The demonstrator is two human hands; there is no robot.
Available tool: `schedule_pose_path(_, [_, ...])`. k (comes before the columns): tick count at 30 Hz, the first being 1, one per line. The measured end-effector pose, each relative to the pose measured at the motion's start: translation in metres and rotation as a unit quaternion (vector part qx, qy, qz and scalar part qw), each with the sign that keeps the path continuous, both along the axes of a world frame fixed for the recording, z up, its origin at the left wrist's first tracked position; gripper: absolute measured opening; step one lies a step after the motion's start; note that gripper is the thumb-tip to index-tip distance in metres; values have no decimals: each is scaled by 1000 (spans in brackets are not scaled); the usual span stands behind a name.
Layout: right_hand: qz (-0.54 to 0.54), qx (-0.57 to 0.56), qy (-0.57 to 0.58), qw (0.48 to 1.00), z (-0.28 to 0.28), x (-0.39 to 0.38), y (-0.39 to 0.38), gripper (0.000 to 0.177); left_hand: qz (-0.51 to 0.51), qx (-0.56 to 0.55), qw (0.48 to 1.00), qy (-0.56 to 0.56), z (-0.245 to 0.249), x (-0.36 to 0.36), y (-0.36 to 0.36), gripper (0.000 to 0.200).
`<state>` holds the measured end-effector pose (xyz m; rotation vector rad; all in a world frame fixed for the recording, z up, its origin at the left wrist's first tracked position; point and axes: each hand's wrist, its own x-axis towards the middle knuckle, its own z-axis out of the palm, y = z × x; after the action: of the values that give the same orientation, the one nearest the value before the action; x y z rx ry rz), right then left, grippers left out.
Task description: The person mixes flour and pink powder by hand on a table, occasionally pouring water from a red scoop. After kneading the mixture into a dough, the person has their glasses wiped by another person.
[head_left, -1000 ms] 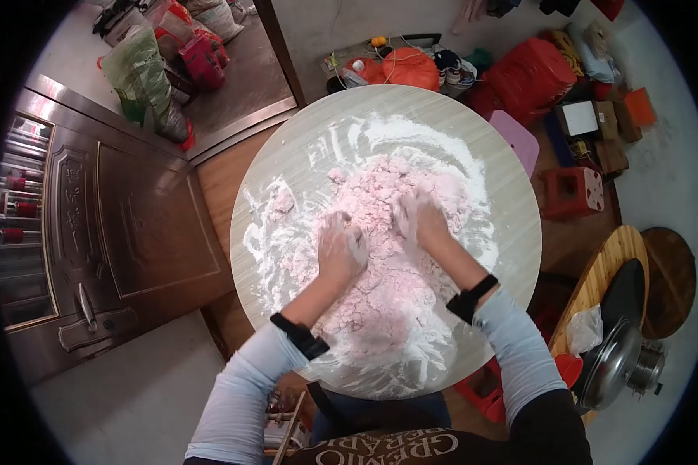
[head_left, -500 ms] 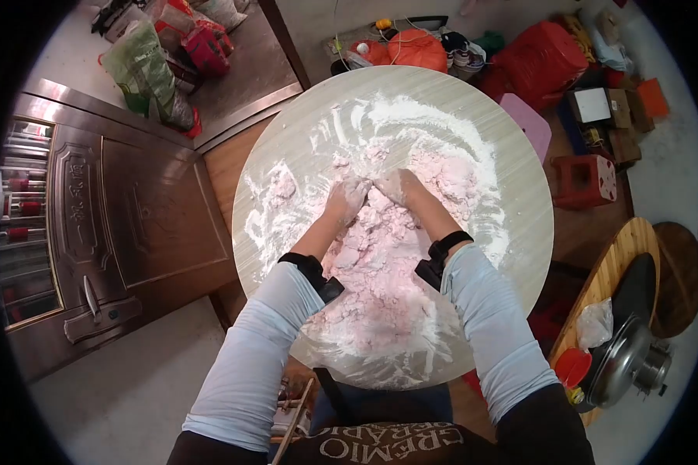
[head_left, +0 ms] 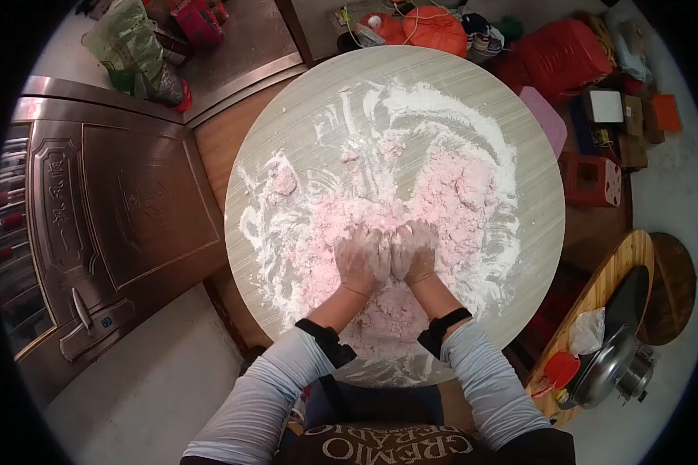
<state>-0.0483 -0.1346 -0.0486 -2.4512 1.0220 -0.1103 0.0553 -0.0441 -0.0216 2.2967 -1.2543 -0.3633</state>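
A crumbly mass of pink, flour-like dough (head_left: 457, 186) spreads over the round table (head_left: 287, 124), with loose white flour (head_left: 434, 101) around it. Side by side at the middle of the mass, my left hand (head_left: 362, 258) and my right hand (head_left: 415, 249) press into the pink dough. Both sets of fingers are curled and held together, coated with powder, and the fingertips are buried from view. The thumbs lie close to each other between the hands. Small separate pink lumps lie toward the far side and at the left.
A carved metal door (head_left: 147, 201) stands open at the left. Right of the table are a red stool (head_left: 589, 180), a wooden board (head_left: 624, 256), a metal pot lid (head_left: 605, 372) and a red cup (head_left: 562, 369). Orange bags (head_left: 434, 31) sit beyond the far edge.
Both hands have come back from the far part of the dough toward my body and closer together. Pink dough now lies heaped just beyond them. The view has shifted slightly.
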Motion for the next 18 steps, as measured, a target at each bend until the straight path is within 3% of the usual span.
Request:
schedule_pose_path(2, [53, -27, -71, 996, -16, 8, -19, 26, -6, -4, 1000, 0, -14, 13, -16, 21])
schedule_pose_path(4, [53, -22, -36, 998, -33, 18, -37, 28, -12, -15, 1000, -11, -24, 24, -30, 20])
schedule_pose_path(6, [57, -28, -13, 998, -66, 24, -48, 30, -9, 155, 988, -18, -29, 33, -43, 21])
schedule_pose_path(8, [26, -136, -14, 990, -128, 20, -51, 35, -5, 170, 985, -11, -23, 40, -54, 22])
schedule_pose_path(9, [28, -142, -20, 989, -133, 18, -47, 35, -4, 193, 981, 8, -19, 39, -54, 24])
schedule_pose_path(11, [-74, 8, 8, 997, -129, 25, -56, 40, -6, 144, 990, 5, -14, 41, -50, 25])
schedule_pose_path(12, [24, 64, 182, 981, -36, 38, -66, 41, -12, 111, 994, 15, -12, 37, -40, 26])
schedule_pose_path(13, [24, 59, 178, 982, -1, 32, -68, 41, -11, 106, 994, 11, -1, 35, -32, 26])
schedule_pose_path(15, [31, 46, 42, 998, 37, 6, -73, 36, 28, 47, 998, 39, 32, 35, -20, 31])
schedule_pose_path(17, [46, -27, 76, 996, 59, -11, -106, 28, 4, 100, 992, 80, 44, 56, -7, 35])
schedule_pose_path(18, [18, -51, 62, 997, 50, -20, -127, 28, -41, 62, 997, -11, 36, 69, -1, 35])
